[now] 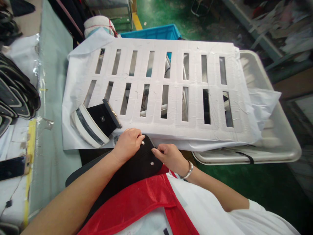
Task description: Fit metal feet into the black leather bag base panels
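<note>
A black flat piece with rounded corners (137, 166), like a bag panel, lies across my lap in front of the red apron. My left hand (128, 143) is closed at its upper edge, thumb and fingers pinched together, with a small white bit beside the fingertips. My right hand (171, 157) pinches the right edge of the same panel; what lies between the fingertips is too small to make out. Another small white bit (152, 163) sits on the black surface. Just beyond my left hand, a black and white bag part (99, 122) with a metal-trimmed edge rests tilted.
A white slotted board (156, 80) lies over a large pale tray (276, 140). Behind it stands a blue crate (156, 32). On the left bench are stacked black bag pieces (17, 88) and a phone (13, 168).
</note>
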The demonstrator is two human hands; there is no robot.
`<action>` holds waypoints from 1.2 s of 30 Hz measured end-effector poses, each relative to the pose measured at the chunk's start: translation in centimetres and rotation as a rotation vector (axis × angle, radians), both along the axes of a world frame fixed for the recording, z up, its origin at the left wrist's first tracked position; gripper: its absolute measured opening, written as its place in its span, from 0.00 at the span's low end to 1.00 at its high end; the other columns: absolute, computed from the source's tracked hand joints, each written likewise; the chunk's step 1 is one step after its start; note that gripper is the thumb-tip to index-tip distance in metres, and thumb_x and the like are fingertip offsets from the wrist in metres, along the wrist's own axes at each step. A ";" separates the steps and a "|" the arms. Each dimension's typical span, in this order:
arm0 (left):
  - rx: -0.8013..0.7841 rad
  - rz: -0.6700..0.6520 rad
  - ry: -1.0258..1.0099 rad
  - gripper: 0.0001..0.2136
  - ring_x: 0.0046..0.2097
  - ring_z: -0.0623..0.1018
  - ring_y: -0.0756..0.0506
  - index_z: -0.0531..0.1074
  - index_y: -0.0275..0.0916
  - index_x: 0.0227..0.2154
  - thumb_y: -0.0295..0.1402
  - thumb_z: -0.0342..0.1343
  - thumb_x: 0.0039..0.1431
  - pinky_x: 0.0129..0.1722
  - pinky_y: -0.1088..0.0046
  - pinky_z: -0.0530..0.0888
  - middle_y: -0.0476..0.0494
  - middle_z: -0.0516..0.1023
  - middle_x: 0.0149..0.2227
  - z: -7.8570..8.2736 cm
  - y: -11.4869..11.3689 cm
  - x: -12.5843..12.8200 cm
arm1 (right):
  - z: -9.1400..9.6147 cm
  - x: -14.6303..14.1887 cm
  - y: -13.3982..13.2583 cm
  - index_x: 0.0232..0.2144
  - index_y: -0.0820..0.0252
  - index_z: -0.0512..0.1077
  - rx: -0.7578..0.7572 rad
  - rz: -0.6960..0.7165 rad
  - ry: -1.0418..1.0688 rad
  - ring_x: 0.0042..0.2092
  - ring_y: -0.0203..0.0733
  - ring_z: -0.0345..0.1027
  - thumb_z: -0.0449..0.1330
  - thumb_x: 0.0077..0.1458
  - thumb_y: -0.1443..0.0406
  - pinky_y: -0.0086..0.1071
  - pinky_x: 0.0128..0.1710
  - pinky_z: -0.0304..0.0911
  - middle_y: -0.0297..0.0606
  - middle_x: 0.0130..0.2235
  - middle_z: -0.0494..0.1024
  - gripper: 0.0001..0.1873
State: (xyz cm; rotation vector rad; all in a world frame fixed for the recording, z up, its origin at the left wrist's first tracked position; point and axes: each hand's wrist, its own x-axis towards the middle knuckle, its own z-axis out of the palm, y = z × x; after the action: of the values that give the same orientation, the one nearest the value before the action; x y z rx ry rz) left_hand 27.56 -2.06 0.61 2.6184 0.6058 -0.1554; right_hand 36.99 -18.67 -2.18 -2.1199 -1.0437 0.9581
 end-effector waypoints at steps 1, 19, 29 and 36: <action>0.015 -0.009 0.027 0.11 0.33 0.69 0.45 0.65 0.37 0.22 0.33 0.49 0.59 0.35 0.70 0.63 0.44 0.70 0.27 0.1 0.0 0.1 | 0.3 -0.2 -0.3 0.16 0.63 0.63 -0.009 -0.009 -0.023 0.21 0.27 0.47 0.53 0.55 0.56 0.27 0.23 0.41 0.30 0.17 0.60 0.21; -0.002 -0.010 0.009 0.13 0.31 0.69 0.47 0.65 0.37 0.22 0.38 0.49 0.58 0.33 0.72 0.62 0.46 0.71 0.27 -0.1 0.2 -0.5 | 0.3 -2.7 -4.2 0.17 0.63 0.63 -0.003 -0.099 0.231 0.20 0.27 0.53 0.52 0.55 0.56 0.24 0.21 0.45 0.31 0.17 0.66 0.20; 0.066 -0.044 0.133 0.13 0.33 0.71 0.45 0.66 0.37 0.23 0.39 0.49 0.59 0.34 0.70 0.63 0.44 0.72 0.28 0.6 0.1 0.1 | 1.2 -2.1 -3.2 0.14 0.63 0.64 -0.089 0.071 -0.112 0.20 0.27 0.46 0.54 0.54 0.58 0.28 0.24 0.39 0.30 0.16 0.62 0.21; 0.132 0.103 -0.020 0.25 0.41 0.73 0.42 0.65 0.35 0.46 0.43 0.60 0.48 0.40 0.68 0.68 0.38 0.70 0.45 1.4 1.5 -0.7 | 3.5 -0.3 -2.5 0.17 0.60 0.67 -0.220 0.211 -0.372 0.21 0.31 0.53 0.56 0.51 0.49 0.29 0.23 0.40 0.32 0.19 0.67 0.23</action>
State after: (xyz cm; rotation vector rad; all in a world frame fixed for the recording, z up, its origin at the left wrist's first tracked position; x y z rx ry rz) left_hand 26.88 -0.60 2.02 2.7038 0.7658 -0.0584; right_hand 36.72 -21.21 1.33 -2.4704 -1.4239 0.8220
